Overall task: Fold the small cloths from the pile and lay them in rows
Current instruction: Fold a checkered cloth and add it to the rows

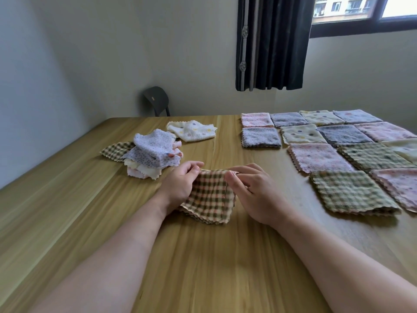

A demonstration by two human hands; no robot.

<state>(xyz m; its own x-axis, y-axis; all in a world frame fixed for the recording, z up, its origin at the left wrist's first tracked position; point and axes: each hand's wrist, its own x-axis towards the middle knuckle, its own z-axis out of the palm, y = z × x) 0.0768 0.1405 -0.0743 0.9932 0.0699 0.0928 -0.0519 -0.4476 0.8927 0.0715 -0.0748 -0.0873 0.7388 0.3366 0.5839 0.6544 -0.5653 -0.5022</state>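
The left grip (180, 184) and right grip (255, 195) each pinched a top corner of a folded checked cloth (209, 199), whose lower edge rested on the table (203, 256). The pile (149, 154) lay beyond the left grip, and the folded rows (327, 143) lay to the right of the right grip.

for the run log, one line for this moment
left hand, right hand: pinch checked cloth | pile: left | rows: right

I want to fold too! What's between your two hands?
In the head view, a checked cloth stretches between the left hand and the right hand, each pinching its top edge.
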